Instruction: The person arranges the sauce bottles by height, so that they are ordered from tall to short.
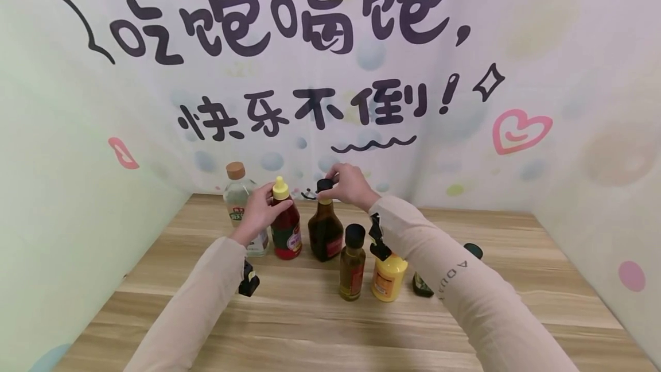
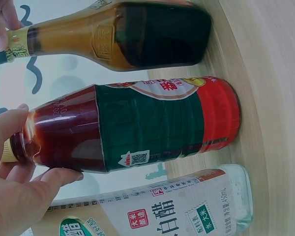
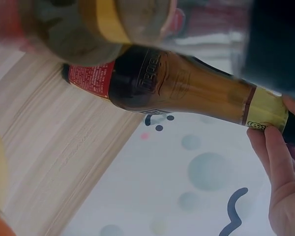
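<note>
In the head view my left hand (image 1: 257, 211) grips the neck of a red ketchup bottle (image 1: 286, 235) with a yellow nozzle cap. The left wrist view shows thumb and fingers curled round that neck, below the yellow cap. My right hand (image 1: 349, 184) pinches the top of a dark brown sauce bottle (image 1: 324, 231) at its black cap and yellow neck band. Both bottles stand upright, side by side with a small gap. Left of the ketchup, close behind my left hand, stands a clear white vinegar bottle (image 2: 206, 206) with a brown cap.
A small oil bottle (image 1: 352, 271) with a black cap stands in front of the sauce bottle. Beneath my right forearm are a yellow bottle (image 1: 388, 279) and a partly hidden dark-green-capped bottle (image 1: 472, 250). A printed cloth (image 1: 465, 177) hangs behind the wooden table (image 1: 289, 332).
</note>
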The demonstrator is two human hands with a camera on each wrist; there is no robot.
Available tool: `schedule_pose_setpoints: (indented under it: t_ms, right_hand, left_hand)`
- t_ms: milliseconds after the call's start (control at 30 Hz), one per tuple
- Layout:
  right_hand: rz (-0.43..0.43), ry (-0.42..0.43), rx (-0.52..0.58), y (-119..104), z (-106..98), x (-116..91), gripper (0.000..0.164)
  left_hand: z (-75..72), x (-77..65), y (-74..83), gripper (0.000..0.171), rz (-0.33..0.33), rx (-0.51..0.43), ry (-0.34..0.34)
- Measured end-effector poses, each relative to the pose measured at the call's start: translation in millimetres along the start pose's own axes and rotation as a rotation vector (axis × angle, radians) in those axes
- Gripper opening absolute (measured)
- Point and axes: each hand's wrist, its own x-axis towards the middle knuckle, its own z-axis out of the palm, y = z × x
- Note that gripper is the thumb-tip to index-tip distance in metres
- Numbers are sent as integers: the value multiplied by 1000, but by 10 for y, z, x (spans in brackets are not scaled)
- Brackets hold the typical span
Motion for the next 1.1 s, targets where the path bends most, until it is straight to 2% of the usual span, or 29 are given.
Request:
schedule_pose_setpoints:
  t_ms: [100, 433, 800, 967, 1100]
  right_hand:
    - [26, -4, -12, -3, 21, 23, 43]
    - [33, 6, -52, -41, 48, 27, 43]
    - [36, -17, -55, -56, 42, 22, 42]
    - [46, -22, -41, -63, 30, 3, 44]
    - [35, -42, -32, -62, 14, -12, 45]
  left_hand:
    - [-4, -3, 2, 48, 3, 0, -1]
    - [1, 0, -3, 47, 19, 2, 7]
    - [6, 9, 10, 47, -22, 20, 7]
    - [25, 8, 45, 48, -18, 59, 19]
    - [49, -2, 75, 47, -41, 85, 29]
